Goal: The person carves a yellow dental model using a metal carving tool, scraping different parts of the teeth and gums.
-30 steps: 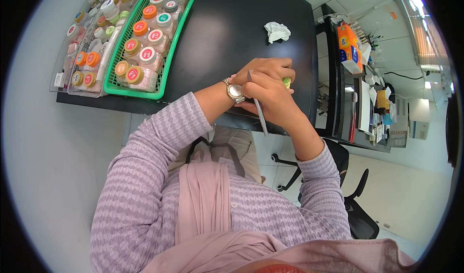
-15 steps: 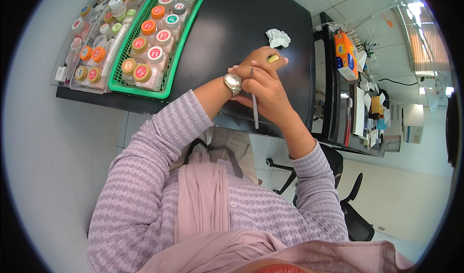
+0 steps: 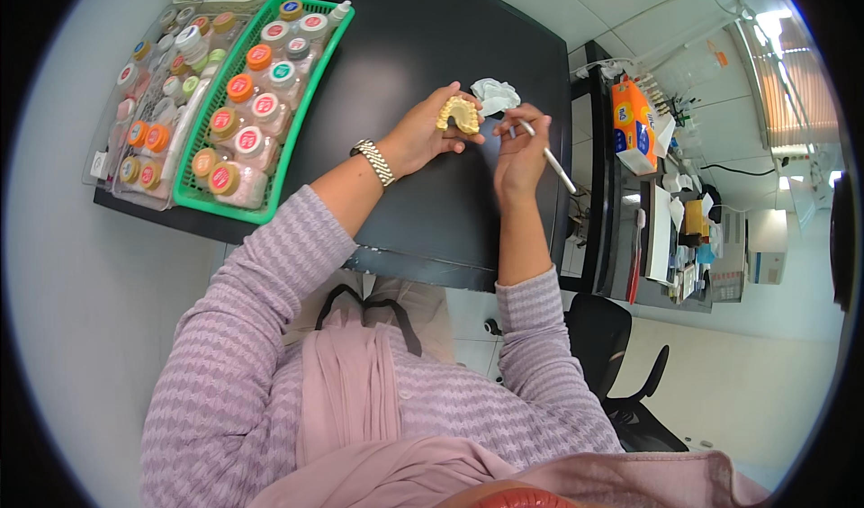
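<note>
A yellow horseshoe-shaped dental cast (image 3: 461, 112) rests in my left hand (image 3: 419, 139), which is turned palm up with fingers curled around it. The row of teeth on the cast faces upward. To the right, apart from the cast, my right hand (image 3: 518, 164) grips a slim white pen-like tool (image 3: 560, 171) between thumb and fingers. The tool slants, its long end pointing down to the right; the fingers partly hide its other end. Just beyond both hands, a crumpled white tissue (image 3: 494, 95) lies on the black table (image 3: 396, 40).
On the left stands a green basket (image 3: 216, 209) of lidded jars, beside a clear tray (image 3: 135, 198) with more jars. A side bench at right carries an orange tissue box (image 3: 629, 116) and a red-handled brush (image 3: 637, 247). A black chair (image 3: 643, 422) stands behind on the right.
My left hand has turned over, bringing the dental cast into full view. My right hand has come away from the left wrist, and its tool now slants differently. The view has shifted slightly.
</note>
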